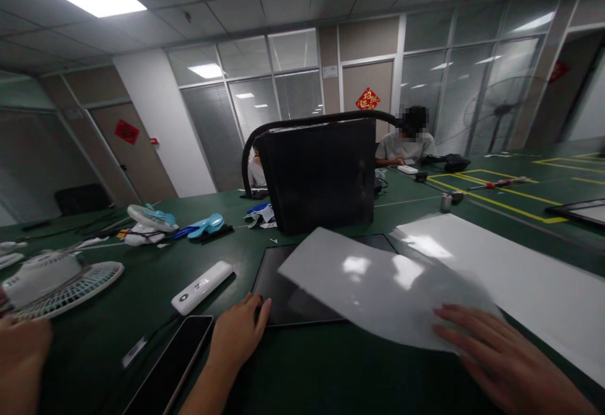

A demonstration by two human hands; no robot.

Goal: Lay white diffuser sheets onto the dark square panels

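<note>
My left hand (pixel 241 330) rests at the near left corner of a thin dark panel (pixel 274 276), fingertips on its edge and thumb a little apart. A glossy, translucent white sheet (pixel 350 289) is raised at a slant over the panel and hides much of it. My right hand (pixel 491 346) has the sheet's right end, with the fingers on top; its thumb is hidden. Beyond the panel stands a large black box-like object (pixel 324 176) with a black tube along its top.
White sheets (pixel 510 276) lie at right. A phone (pixel 170 364), a white power bank (pixel 203 287) and a white fan (pixel 61 283) are at left. Another person's hand (pixel 23 358) shows at the left edge. Across the green table (pixel 397 371) sits a person (pixel 406 144).
</note>
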